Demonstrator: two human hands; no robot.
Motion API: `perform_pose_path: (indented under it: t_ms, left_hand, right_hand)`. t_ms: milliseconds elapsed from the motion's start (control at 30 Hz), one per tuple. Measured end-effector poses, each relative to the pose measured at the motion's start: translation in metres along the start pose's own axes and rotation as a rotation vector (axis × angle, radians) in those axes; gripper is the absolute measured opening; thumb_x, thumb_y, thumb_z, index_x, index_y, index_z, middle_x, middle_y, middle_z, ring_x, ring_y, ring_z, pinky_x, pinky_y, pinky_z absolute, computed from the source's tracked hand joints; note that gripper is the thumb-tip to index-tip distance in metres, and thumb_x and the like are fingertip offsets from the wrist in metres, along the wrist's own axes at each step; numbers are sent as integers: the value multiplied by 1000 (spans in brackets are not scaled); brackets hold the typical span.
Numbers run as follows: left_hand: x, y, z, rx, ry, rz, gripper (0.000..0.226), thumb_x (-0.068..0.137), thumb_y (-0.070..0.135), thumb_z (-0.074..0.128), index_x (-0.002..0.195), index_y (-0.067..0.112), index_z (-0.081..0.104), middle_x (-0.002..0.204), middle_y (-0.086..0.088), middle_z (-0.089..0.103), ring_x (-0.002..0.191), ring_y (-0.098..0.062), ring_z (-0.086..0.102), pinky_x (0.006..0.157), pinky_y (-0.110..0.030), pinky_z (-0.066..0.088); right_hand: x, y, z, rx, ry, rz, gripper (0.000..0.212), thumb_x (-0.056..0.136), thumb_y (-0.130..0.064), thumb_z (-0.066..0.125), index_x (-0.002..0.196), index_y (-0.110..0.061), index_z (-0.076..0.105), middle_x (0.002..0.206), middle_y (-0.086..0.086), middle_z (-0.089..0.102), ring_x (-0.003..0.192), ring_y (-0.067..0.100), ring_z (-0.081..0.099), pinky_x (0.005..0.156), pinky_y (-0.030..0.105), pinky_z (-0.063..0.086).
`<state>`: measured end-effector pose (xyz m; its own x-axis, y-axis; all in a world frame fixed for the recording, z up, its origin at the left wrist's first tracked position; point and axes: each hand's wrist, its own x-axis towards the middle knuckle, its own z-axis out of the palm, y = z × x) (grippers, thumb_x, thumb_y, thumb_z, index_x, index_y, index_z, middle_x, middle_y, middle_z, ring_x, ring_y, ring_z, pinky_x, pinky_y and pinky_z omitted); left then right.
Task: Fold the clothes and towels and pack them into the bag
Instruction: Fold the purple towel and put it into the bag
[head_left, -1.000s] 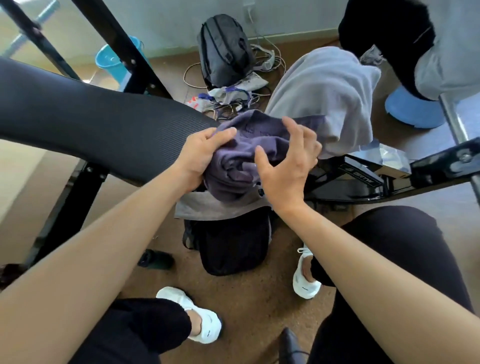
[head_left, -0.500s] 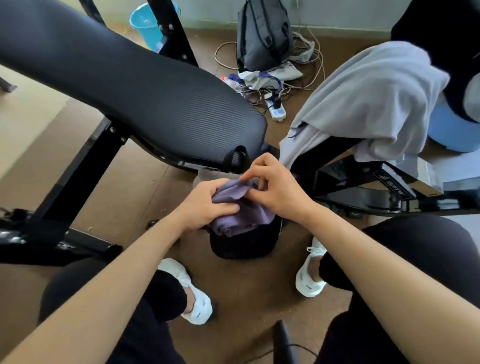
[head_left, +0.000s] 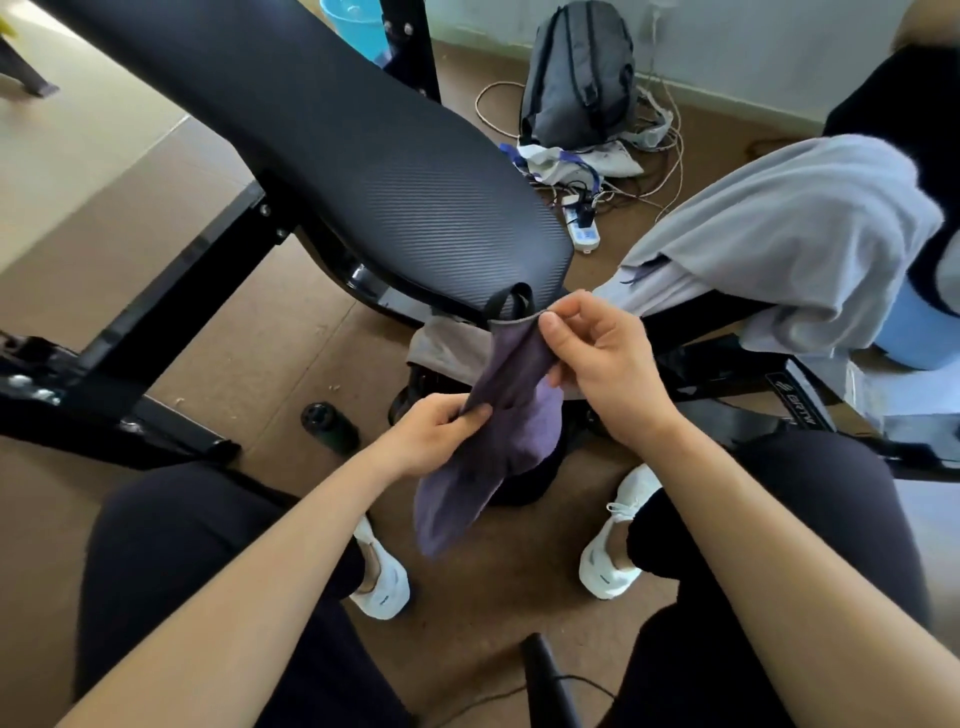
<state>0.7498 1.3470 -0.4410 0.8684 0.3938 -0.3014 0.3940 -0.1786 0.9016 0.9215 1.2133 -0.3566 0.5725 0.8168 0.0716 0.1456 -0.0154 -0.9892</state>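
**As purple towel comes out of its bundle, packing takes a step back**

While a long black ribbed workout pad fills the upper left and a pale grey fleece garment lies draped, unfolded, over the black metal frame at right, a seated person works above a soft black bag standing on the brown floor between their white shoes. A flat grey cloth lies across the bag's far side.

Half a second ago the dusky purple terry towel was a tight bundle pressed at the bag's mouth. Now it is out in the air, strung at a slant between both hands, its lower end hanging loose over the bag.

The right hand holds the upper edge, with thumb and forefinger pinching the hem and the other fingers curled back. The left hand grips the towel's side lower down, its fingers closed on the fabric.

By appearances the bundle was judged too untidy and is being opened for a proper fold. The towel is therefore not yet packed, and the grey fleece garment remains to be done. A small dark green bottle lies on the floor to the left.
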Motion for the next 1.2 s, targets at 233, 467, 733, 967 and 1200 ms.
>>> perform_pose_path:
  t_ms: [233, 467, 733, 967, 1200]
  left_hand:
    - [-26, 14, -8, 36, 238, 217, 29, 103, 15, 55, 114, 33, 74, 106, 19, 76, 105, -3, 68, 95, -31, 54]
    - [-66, 28, 18, 213, 126, 280, 20, 90, 24, 66, 104, 26, 79, 98, 10, 78, 94, -7, 73, 86, -35, 56]
    - [-79, 9, 9, 47, 114, 27, 8, 84, 27, 83, 79, 25, 77, 72, 5, 73, 70, -6, 64, 66, -34, 50]
    - [-74, -39, 1, 128, -198, -297, 45, 79, 38, 87, 76, -3, 68, 69, -2, 61, 69, -14, 58, 66, -33, 46]
    - [-57, -61, -6, 325, 133, -359, 32, 77, 47, 84, 66, 20, 71, 59, 12, 65, 61, -6, 59, 62, -29, 43]
  right_hand:
    - [-36, 24, -23, -544, 125, 128, 3, 90, -25, 72, 88, -24, 70, 74, -16, 64, 77, 11, 57, 77, 34, 48]
    - [-83, 7, 29, -623, -378, -78, 78, 76, -36, 79, 146, -35, 47, 134, -19, 55, 135, 6, 39, 111, 31, 27]
    - [-79, 33, 33, -485, -384, 35, 11, 93, -17, 68, 83, -19, 70, 70, -9, 64, 68, 3, 56, 67, 29, 44]
    - [-49, 28, -12, -32, 239, 94, 18, 99, -12, 59, 85, -5, 68, 73, -1, 54, 72, 8, 46, 65, 30, 39]
    - [-24, 55, -70, -118, 509, 329, 27, 98, -18, 58, 72, -22, 64, 68, -3, 57, 69, 13, 52, 66, 35, 44]
